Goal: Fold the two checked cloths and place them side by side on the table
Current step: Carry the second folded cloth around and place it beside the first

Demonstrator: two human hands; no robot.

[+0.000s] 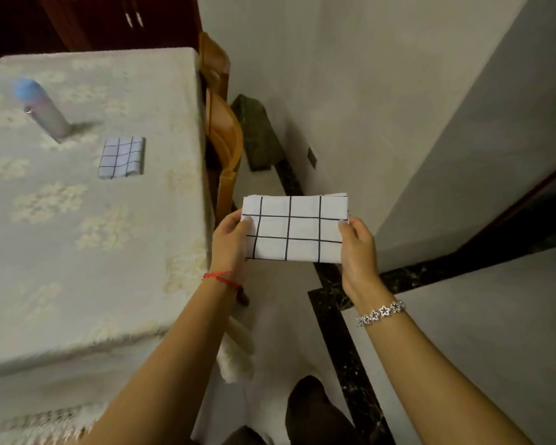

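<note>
Folded checked cloth (294,229), white thin fabric with a black grid, flat rectangle in several layers, held in the air over the floor, just off the table's right edge, not on the table. Left hand (230,239) pinches the cloth's left short edge, thumb on top, fingers under. Right hand (358,248) pinches the right short edge the same way. Cloth is stretched level between them, top edge layers slightly uneven at the far right corner. Second checked cloth (121,158), same white fabric and black grid, lies folded into a smaller near-square on the table (77,252), well apart from the held one. Table is covered with a cream tablecloth with a raised floral pattern and a lace hem at the near edge. Bottle (42,107) stands near the second cloth, tall cylinder, blue cap, pale pink-grey body; contents cannot be told. Red string bracelet (220,277) on the left wrist, silver flower-link bracelet (381,313) on the right wrist. Wooden chair (223,123), glossy orange-brown, is pushed against the table's right side. Floor (463,332) is pale smooth tile with a dark marbled border strip. Dark wood cabinet (119,20) behind the table. Dark shoe (308,409) at the bottom.
</note>
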